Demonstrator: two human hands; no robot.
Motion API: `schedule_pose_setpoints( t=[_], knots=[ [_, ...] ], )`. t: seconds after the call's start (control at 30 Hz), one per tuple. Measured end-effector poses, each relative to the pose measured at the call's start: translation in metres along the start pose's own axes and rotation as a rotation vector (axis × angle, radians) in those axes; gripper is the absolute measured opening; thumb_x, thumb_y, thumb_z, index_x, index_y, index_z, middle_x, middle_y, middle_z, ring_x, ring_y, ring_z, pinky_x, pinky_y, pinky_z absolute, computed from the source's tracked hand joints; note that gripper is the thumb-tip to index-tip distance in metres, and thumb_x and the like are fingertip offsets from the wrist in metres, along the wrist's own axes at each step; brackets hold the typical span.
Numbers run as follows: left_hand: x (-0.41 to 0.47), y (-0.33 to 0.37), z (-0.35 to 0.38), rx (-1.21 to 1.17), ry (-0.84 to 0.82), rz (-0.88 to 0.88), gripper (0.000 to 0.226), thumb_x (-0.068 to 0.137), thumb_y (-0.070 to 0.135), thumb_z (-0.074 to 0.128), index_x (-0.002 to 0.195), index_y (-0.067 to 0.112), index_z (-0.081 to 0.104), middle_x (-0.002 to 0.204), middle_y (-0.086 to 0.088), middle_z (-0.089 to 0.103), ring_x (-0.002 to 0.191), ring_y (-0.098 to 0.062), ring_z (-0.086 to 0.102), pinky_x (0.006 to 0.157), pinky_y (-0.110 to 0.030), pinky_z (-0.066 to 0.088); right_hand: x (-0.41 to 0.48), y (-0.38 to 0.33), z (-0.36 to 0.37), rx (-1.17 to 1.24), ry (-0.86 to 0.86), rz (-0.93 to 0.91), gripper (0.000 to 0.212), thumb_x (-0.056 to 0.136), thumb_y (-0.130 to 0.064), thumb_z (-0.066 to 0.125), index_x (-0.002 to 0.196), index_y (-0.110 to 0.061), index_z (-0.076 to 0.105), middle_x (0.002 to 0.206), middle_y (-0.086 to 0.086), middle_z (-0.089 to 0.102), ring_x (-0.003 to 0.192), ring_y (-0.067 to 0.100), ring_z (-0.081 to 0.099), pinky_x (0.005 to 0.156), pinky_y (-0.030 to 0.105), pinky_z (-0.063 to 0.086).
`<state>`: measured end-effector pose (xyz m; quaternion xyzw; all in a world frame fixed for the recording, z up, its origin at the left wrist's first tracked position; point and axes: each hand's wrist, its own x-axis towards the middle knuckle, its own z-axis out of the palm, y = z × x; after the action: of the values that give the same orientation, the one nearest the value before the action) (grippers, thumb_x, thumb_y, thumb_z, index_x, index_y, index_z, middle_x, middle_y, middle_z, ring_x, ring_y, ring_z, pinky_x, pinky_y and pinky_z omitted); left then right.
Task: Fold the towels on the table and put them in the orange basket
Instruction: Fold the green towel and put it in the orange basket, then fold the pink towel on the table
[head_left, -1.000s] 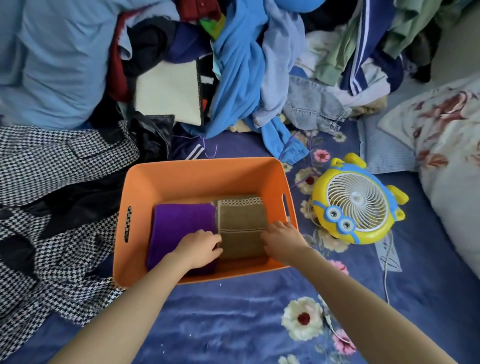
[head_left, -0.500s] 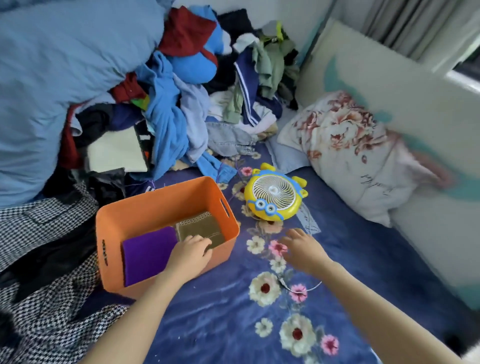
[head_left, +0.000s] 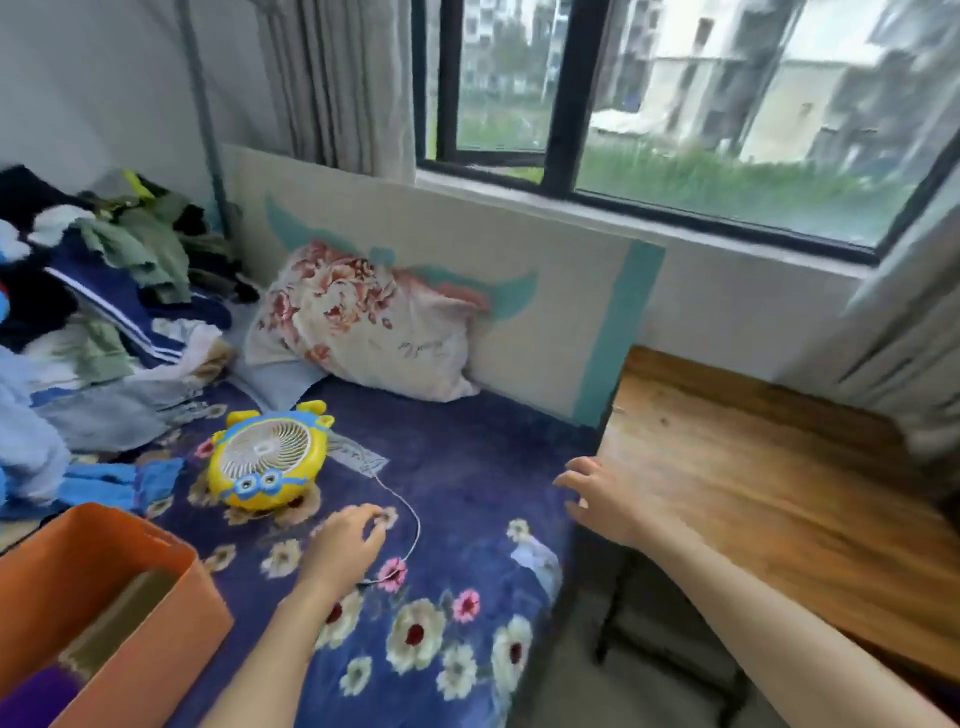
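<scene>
Down at the bottom left corner sat the orange basket (head_left: 171, 618), and the edge of the view cut most of it off. Only two bits of towel showed inside it: a brown towel (head_left: 122, 621) lying flat, and a purple towel (head_left: 36, 699) just beside it, nearly hidden in the corner.

The left hand (head_left: 345, 545) was out over the blue flowered blanket (head_left: 457, 483), right of the basket and apart from it. Its fingers were curled loosely and it held nothing. I could not tell if it touched the blanket. The thin white cord (head_left: 410, 512) from the yellow toy fan (head_left: 267, 460) looped just past its fingertips.

The right hand (head_left: 605, 499) hung in the air at the near edge of the wooden table (head_left: 779, 493), fingers spread wide, holding nothing. It looked a little blurry. The part of the table top I could see was bare wood, and its far right side was out of the view.

A flowered pillow (head_left: 363, 332) leaned on the wall panel. A heap of clothes (head_left: 104, 312) lay at the left, partly cut off.
</scene>
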<state>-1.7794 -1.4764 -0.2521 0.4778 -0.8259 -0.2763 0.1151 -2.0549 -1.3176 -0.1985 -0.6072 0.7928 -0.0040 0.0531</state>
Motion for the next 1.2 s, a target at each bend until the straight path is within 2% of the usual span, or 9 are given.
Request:
schedule_pose_setpoints(
  t=[0.13, 0.27, 0.4, 0.5, 0.57, 0.67, 0.8, 1.0, 1.2],
  knots=[
    [-0.002, 0.081, 0.043, -0.003, -0.059, 0.122, 0.026, 0.090, 0.019, 0.054, 0.113, 0.010, 0.063, 0.110, -0.011, 0.064, 0.106, -0.029, 0.058, 0.088, -0.034, 0.043, -0.085, 0.081, -0.015, 0.064, 0.084, 0.220, 0.037, 0.095, -0.028, 0.047, 0.131, -0.019, 0.050, 0.141, 0.002, 0.041, 0.123, 0.023, 0.046, 0.098, 0.027, 0.036],
    [-0.013, 0.175, 0.103, 0.026, -0.109, 0.267, 0.028, 0.092, 0.023, 0.050, 0.117, 0.014, 0.061, 0.114, -0.006, 0.063, 0.106, -0.023, 0.056, 0.087, -0.034, 0.045, -0.175, 0.161, -0.013, 0.078, 0.100, 0.371, 0.039, 0.095, -0.030, 0.047, 0.132, -0.021, 0.049, 0.142, 0.002, 0.041, 0.128, 0.022, 0.041, 0.102, 0.031, 0.039],
    [-0.037, 0.279, 0.178, 0.002, -0.218, 0.427, 0.030, 0.094, 0.025, 0.049, 0.120, 0.015, 0.059, 0.112, -0.004, 0.064, 0.102, -0.019, 0.059, 0.079, -0.029, 0.046, -0.266, 0.233, -0.009, 0.099, 0.112, 0.522, 0.038, 0.093, -0.027, 0.048, 0.131, -0.019, 0.050, 0.139, 0.002, 0.043, 0.129, 0.019, 0.039, 0.103, 0.031, 0.038],
    [-0.060, 0.346, 0.227, -0.014, -0.332, 0.521, 0.033, 0.095, 0.027, 0.048, 0.125, 0.016, 0.055, 0.121, -0.004, 0.061, 0.108, -0.019, 0.058, 0.086, -0.028, 0.047, -0.324, 0.276, -0.004, 0.135, 0.135, 0.630, 0.038, 0.094, -0.029, 0.048, 0.131, -0.019, 0.050, 0.138, 0.000, 0.044, 0.127, 0.017, 0.040, 0.102, 0.029, 0.036],
    [-0.070, 0.379, 0.253, -0.003, -0.381, 0.563, 0.034, 0.097, 0.028, 0.044, 0.128, 0.016, 0.051, 0.125, -0.002, 0.058, 0.112, -0.017, 0.055, 0.085, -0.023, 0.043, -0.351, 0.298, 0.001, 0.157, 0.158, 0.695, 0.038, 0.093, -0.029, 0.049, 0.130, -0.020, 0.051, 0.136, -0.002, 0.044, 0.125, 0.016, 0.041, 0.100, 0.028, 0.037],
    [-0.075, 0.424, 0.289, -0.008, -0.442, 0.623, 0.034, 0.097, 0.029, 0.044, 0.129, 0.017, 0.050, 0.127, -0.001, 0.056, 0.115, -0.015, 0.052, 0.086, -0.019, 0.040, -0.384, 0.330, 0.010, 0.194, 0.190, 0.786, 0.036, 0.093, -0.028, 0.049, 0.129, -0.021, 0.051, 0.136, -0.004, 0.044, 0.124, 0.013, 0.042, 0.099, 0.024, 0.036],
    [-0.064, 0.475, 0.325, -0.005, -0.448, 0.689, 0.033, 0.096, 0.029, 0.046, 0.126, 0.017, 0.054, 0.124, -0.001, 0.057, 0.114, -0.015, 0.052, 0.091, -0.024, 0.043, -0.408, 0.376, 0.018, 0.197, 0.188, 0.862, 0.037, 0.094, -0.027, 0.048, 0.130, -0.021, 0.051, 0.136, -0.006, 0.044, 0.125, 0.012, 0.040, 0.098, 0.023, 0.035],
    [-0.027, 0.551, 0.379, -0.009, -0.426, 0.765, 0.031, 0.096, 0.029, 0.046, 0.123, 0.018, 0.057, 0.121, 0.001, 0.059, 0.110, -0.015, 0.055, 0.083, -0.024, 0.046, -0.418, 0.462, 0.020, 0.222, 0.183, 0.964, 0.035, 0.090, -0.022, 0.052, 0.124, -0.018, 0.055, 0.130, -0.001, 0.050, 0.121, 0.016, 0.045, 0.100, 0.026, 0.036],
    [0.010, 0.629, 0.427, -0.062, -0.480, 0.795, 0.030, 0.095, 0.028, 0.047, 0.121, 0.018, 0.058, 0.118, -0.001, 0.060, 0.107, -0.015, 0.055, 0.086, -0.027, 0.048, -0.422, 0.552, -0.004, 0.208, 0.158, 1.074, 0.034, 0.091, -0.022, 0.051, 0.124, -0.018, 0.054, 0.131, 0.000, 0.050, 0.123, 0.017, 0.044, 0.098, 0.026, 0.037]
  ],
)
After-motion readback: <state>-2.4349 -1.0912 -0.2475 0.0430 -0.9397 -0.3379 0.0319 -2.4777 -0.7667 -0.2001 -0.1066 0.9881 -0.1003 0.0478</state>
